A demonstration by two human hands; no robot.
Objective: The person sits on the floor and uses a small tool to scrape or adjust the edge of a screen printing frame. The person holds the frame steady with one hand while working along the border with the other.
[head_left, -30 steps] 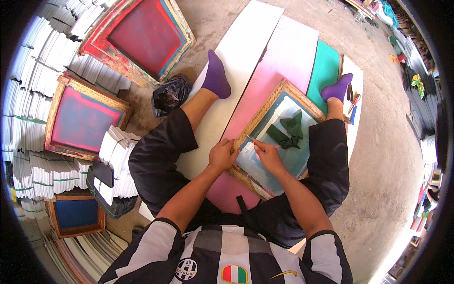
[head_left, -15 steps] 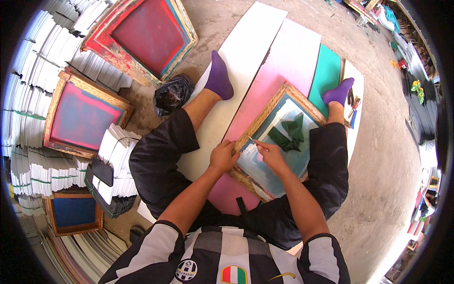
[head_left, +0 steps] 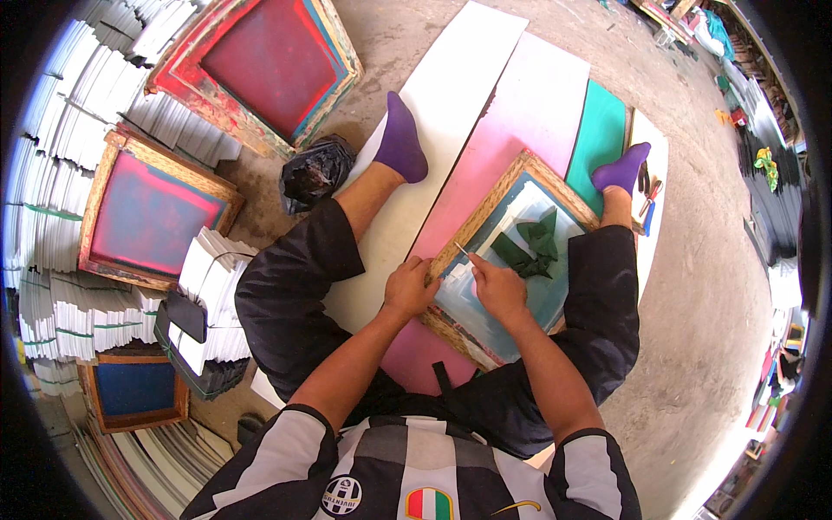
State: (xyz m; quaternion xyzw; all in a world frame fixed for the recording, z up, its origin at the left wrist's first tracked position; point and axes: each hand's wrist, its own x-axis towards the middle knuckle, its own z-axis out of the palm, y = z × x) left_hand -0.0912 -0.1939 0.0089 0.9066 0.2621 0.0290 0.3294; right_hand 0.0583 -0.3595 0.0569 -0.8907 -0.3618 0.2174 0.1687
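Note:
A wooden-framed printing screen [head_left: 524, 158] leans at a slant between my legs, its mesh blue-grey with whitish smears. My left hand [head_left: 409, 286] is closed on the frame's left bar. In my right hand [head_left: 501, 290] is a thin tool with a pale, slender tip [head_left: 460, 248]; its handle is hidden in my fingers. The tip points at the inner edge of the left bar, close to my left hand; whether it touches the wood I cannot tell. Crumpled dark green pieces [head_left: 539, 238] lie on the mesh, right of the tool.
Beneath the screen lie white [head_left: 459, 78], pink [head_left: 529, 95] and green [head_left: 598, 121] boards. Small hand tools [head_left: 648, 206] rest near my right foot. At left stand more framed screens [head_left: 156, 217], stacks of white sheets [head_left: 52, 182] and a black plastic bag [head_left: 317, 172].
My right hand has turned slightly and its fingers have closed more around the thin tool. My left hand and the screen stay in place.

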